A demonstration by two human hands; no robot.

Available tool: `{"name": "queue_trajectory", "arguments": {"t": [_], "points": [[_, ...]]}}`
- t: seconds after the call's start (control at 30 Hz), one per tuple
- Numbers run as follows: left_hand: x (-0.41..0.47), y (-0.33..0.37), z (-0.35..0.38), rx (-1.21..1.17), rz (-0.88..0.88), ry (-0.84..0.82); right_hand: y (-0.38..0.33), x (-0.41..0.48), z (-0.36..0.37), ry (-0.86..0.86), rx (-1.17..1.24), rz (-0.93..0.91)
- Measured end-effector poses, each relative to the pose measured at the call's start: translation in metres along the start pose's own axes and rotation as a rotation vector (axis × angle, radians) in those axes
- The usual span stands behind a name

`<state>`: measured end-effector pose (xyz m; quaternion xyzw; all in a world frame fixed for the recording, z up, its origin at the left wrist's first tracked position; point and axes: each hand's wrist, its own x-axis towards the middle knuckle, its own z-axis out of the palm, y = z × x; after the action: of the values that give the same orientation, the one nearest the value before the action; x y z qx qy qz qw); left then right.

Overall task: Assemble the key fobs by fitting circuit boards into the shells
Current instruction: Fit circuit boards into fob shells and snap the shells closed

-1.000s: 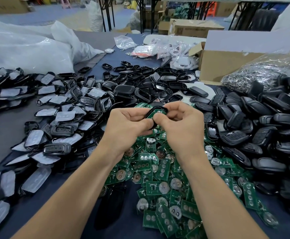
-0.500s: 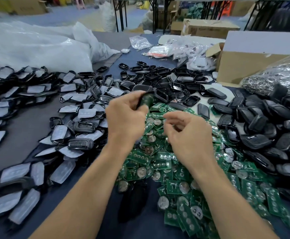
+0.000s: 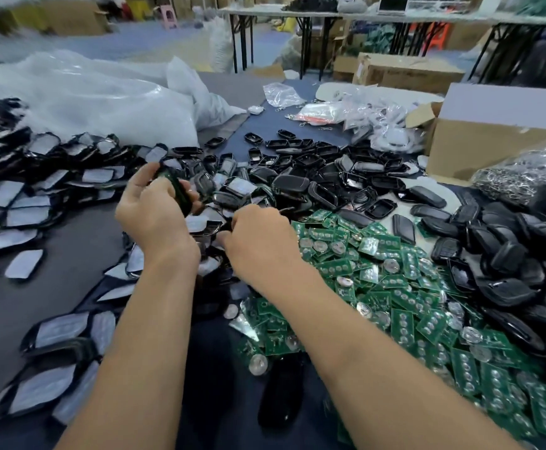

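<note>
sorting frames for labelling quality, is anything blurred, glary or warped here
Head view: motion blur smears the far-left background and the shell gripped in the left hand; head view: soft glare whitens the plastic bags; head view: wide-angle stretch enlarges the forearms at the bottom edge, while the green circuit boards beside the right hand look fairly sharp.

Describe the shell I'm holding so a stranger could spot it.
Left of the green board pile, the left hand is raised. The shell it grips is the only one held up in the air, with green showing inside.
</note>
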<state>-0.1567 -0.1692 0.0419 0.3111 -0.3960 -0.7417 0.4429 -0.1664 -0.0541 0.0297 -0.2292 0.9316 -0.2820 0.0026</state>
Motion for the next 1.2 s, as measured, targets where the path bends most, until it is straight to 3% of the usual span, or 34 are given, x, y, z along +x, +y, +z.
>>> {"name": "queue_trajectory", "arguments": {"t": [0.13, 0.3, 0.47, 0.57, 0.67, 0.9, 1.1, 1.2], "points": [[-0.002, -0.005, 0.0, -0.042, -0.048, 0.029, -0.008, 0.004, 0.01, -0.018, -0.146, 0.036], [-0.004, -0.008, 0.002, -0.048, -0.084, -0.053, -0.008, -0.002, 0.004, -0.007, 0.042, 0.156], [-0.014, -0.011, 0.006, 0.026, -0.118, -0.202, 0.037, -0.029, -0.035, 0.056, 0.578, 0.274], [-0.029, -0.021, 0.013, 0.265, -0.06, -0.415, 0.07, -0.057, -0.061, 0.064, 1.004, 0.356], [-0.045, -0.032, 0.018, 0.464, -0.002, -0.523, 0.091, -0.075, -0.072, 0.085, 1.166, 0.393], [-0.094, -0.05, 0.022, 0.503, -0.085, -0.691, 0.106, -0.084, -0.074, 0.185, 1.303, 0.387], [-0.109, -0.049, 0.018, 0.681, -0.117, -0.88, 0.113, -0.084, -0.072, 0.173, 1.292, 0.367], [-0.112, -0.045, 0.019, 0.603, -0.141, -0.952, 0.114, -0.082, -0.07, 0.184, 1.262, 0.357]]}}
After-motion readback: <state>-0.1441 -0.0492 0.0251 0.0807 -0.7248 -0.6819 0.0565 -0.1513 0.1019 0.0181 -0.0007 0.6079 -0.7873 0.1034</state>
